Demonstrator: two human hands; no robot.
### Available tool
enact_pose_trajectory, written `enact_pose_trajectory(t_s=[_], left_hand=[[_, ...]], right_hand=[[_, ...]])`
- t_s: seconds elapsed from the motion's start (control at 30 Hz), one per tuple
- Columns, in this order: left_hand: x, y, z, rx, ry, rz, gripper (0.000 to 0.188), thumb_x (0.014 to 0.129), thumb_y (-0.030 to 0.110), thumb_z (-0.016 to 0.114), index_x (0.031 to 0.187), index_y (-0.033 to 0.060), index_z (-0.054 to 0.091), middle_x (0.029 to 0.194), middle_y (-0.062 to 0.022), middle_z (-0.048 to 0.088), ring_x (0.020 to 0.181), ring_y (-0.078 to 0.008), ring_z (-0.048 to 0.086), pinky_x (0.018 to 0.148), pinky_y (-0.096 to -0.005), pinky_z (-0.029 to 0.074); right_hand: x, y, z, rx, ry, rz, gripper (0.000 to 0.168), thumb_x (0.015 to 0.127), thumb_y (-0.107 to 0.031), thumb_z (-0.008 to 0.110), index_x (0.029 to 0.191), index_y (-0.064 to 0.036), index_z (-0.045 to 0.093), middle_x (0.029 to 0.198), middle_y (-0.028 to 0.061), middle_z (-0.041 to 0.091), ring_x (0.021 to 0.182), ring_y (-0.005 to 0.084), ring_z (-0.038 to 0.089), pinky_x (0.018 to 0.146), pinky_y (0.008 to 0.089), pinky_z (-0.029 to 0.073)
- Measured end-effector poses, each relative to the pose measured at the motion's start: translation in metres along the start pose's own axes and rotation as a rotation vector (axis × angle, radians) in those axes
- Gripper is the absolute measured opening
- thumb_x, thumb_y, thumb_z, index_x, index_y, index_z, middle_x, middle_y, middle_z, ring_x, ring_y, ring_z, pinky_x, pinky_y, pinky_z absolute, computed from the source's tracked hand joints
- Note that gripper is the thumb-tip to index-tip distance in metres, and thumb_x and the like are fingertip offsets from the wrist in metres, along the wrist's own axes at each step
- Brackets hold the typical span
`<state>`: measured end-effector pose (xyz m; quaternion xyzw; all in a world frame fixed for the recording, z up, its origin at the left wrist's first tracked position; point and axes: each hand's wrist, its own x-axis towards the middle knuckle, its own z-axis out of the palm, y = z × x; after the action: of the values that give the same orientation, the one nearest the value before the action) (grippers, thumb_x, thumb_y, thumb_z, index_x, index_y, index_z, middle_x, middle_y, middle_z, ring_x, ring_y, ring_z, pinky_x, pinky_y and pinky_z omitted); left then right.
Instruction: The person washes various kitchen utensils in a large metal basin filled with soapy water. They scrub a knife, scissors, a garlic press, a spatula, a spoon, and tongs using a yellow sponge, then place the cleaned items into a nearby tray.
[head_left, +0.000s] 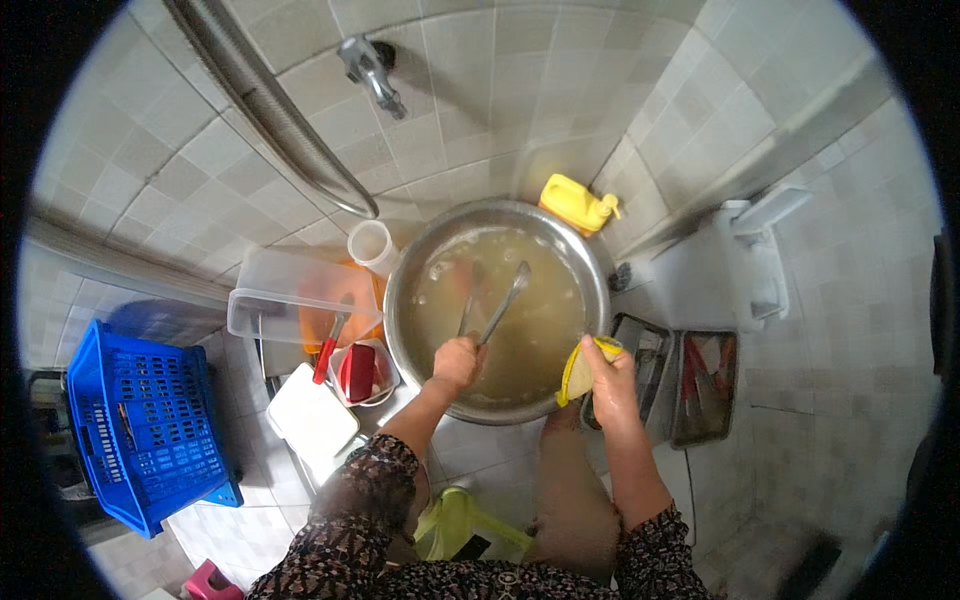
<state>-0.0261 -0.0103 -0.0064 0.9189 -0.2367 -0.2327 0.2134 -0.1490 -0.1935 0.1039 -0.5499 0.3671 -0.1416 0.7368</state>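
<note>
A wide steel basin (409, 262) of cloudy, yellowish water stands in front of me. My left hand (459, 365) grips a pair of metal tongs (507, 304), their two arms spread apart over the basin. A blurred reddish shape shows under the water near the tong tips; I cannot tell what it is. At the basin's right rim, my right hand (613, 379) pinches a yellow-edged scrubbing sponge (576, 375) between thumb and fingers. The sponge is apart from the tongs.
Left of the basin are clear plastic containers (300, 311), a red-handled utensil (327, 352) and a white lid (313, 412). A blue crate (154, 435) stands farther left. A yellow jug (571, 202) sits behind; trays (705, 382) with red-handled utensils lie right. A tap (375, 75) juts from the wall.
</note>
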Motion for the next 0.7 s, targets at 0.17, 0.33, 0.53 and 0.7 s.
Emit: enact_pose_trajectory(t_s=[0.17, 0.33, 0.53, 0.7], left_hand=[[0.02, -0.008, 0.043, 0.028, -0.079, -0.075, 0.022, 0.082, 0.03, 0.052, 0.086, 0.0085, 0.055, 0.079, -0.019, 0.06, 0.075, -0.0376, 0.059, 0.066, -0.0461, 0.047], [0.03, -0.02, 0.085, 0.245, -0.33, -0.159, 0.019, 0.083, 0.022, 0.048, 0.092, 0.0084, 0.058, 0.084, -0.0167, 0.063, 0.08, -0.0325, 0.062, 0.069, -0.0419, 0.05], [0.045, -0.022, 0.104, 0.422, -0.455, -0.136, 0.019, 0.082, 0.014, 0.047, 0.096, 0.0084, 0.059, 0.093, -0.0149, 0.063, 0.084, -0.0306, 0.062, 0.072, -0.0411, 0.05], [0.057, -0.004, 0.078, 0.387, -0.451, -0.101, 0.02, 0.084, 0.019, 0.047, 0.092, 0.0071, 0.061, 0.088, -0.0145, 0.063, 0.084, -0.0286, 0.062, 0.072, -0.0401, 0.049]], right_hand=[[0.038, 0.074, -0.01, -0.055, 0.036, 0.108, 0.019, 0.081, -0.021, 0.062, 0.081, -0.002, 0.061, 0.074, -0.0004, 0.058, 0.063, 0.0086, 0.052, 0.059, 0.025, 0.043], [0.068, 0.113, -0.003, -0.355, -0.119, 0.17, 0.021, 0.081, -0.021, 0.061, 0.086, 0.0, 0.059, 0.077, 0.0013, 0.058, 0.07, 0.0108, 0.053, 0.063, 0.0271, 0.043], [0.09, 0.188, -0.004, -0.757, -0.24, -0.051, 0.018, 0.074, -0.01, 0.06, 0.09, -0.003, 0.055, 0.081, 0.0133, 0.06, 0.078, 0.0262, 0.059, 0.07, 0.0348, 0.045], [0.1, 0.204, 0.004, -1.006, -0.461, 0.088, 0.022, 0.071, -0.009, 0.06, 0.092, -0.004, 0.054, 0.085, 0.0185, 0.058, 0.086, 0.0326, 0.057, 0.073, 0.0366, 0.045]])
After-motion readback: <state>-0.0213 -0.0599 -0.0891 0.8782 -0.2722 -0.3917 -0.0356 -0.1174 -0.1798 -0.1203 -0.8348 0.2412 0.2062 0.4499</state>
